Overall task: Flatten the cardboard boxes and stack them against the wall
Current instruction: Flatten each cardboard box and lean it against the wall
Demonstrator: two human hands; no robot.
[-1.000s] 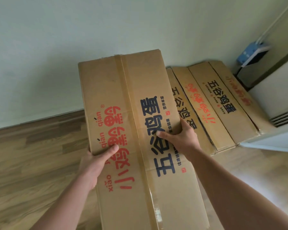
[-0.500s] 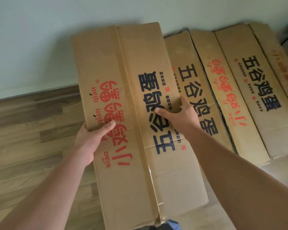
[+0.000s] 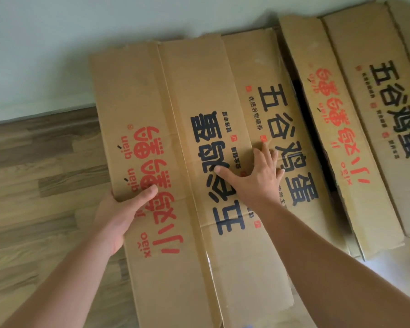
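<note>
A flattened brown cardboard box (image 3: 175,102) with red and black printed characters leans with its top edge at the pale wall (image 3: 57,55). My left hand (image 3: 118,214) grips its left edge, thumb on the front. My right hand (image 3: 253,176) lies on its right edge, fingers spread, thumb on the front face. It overlaps a second flattened box (image 3: 287,110) behind it on the right. Further flattened boxes (image 3: 355,114) lean against the wall at the right.
Wood-pattern floor (image 3: 45,185) runs along the wall's foot on the left. A small blue thing (image 3: 318,325) shows at the bottom edge, below the held box.
The held box has moved forward and down until its top edge reaches the wall, over the neighbouring box. My right hand has opened from a grip to spread fingers on the box.
</note>
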